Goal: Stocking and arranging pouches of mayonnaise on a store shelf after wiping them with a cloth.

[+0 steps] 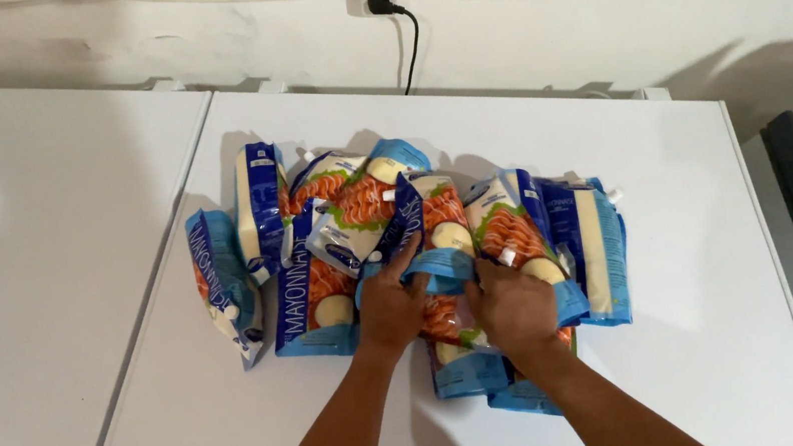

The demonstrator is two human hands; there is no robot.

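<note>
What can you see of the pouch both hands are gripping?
The pouch is a soft, glossy plastic refill bag, blue-edged with an orange and green food picture. It lies flat on the white surface among similar pouches. The left hand and right hand pinch its blue edge from either side. Its lower part is hidden by the hands.

- Both forearms ran off the bottom edge.
- The left hand (389, 307) and right hand (511, 308) covered the middle of the pouch (443, 270) they gripped.
- Lower pouches (465, 371) mostly buried underneath.
</note>
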